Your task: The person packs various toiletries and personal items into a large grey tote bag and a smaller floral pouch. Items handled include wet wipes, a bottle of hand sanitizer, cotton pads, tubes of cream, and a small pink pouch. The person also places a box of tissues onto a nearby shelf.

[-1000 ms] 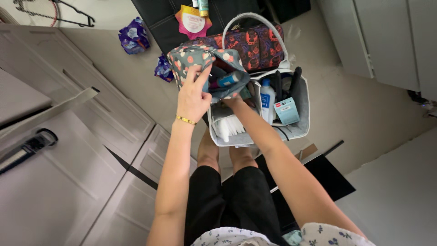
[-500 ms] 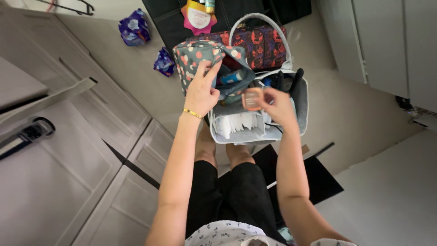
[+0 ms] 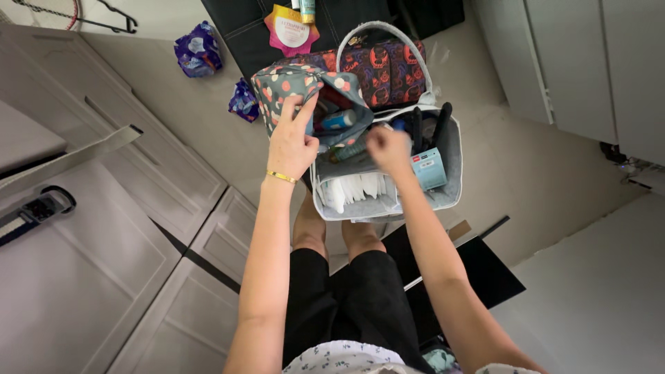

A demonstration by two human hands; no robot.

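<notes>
- Your left hand [image 3: 291, 142] grips the rim of the grey floral pouch [image 3: 291, 86], fingers curled over its edge, holding it open.
- Your right hand [image 3: 389, 149] is blurred, loosely closed over the grey felt caddy [image 3: 454, 163]; I can't tell if it holds anything.
- White pads [image 3: 353, 188] stand in the caddy just below that hand.
- A dark patterned bag [image 3: 384, 69] sits beyond both hands.
</notes>
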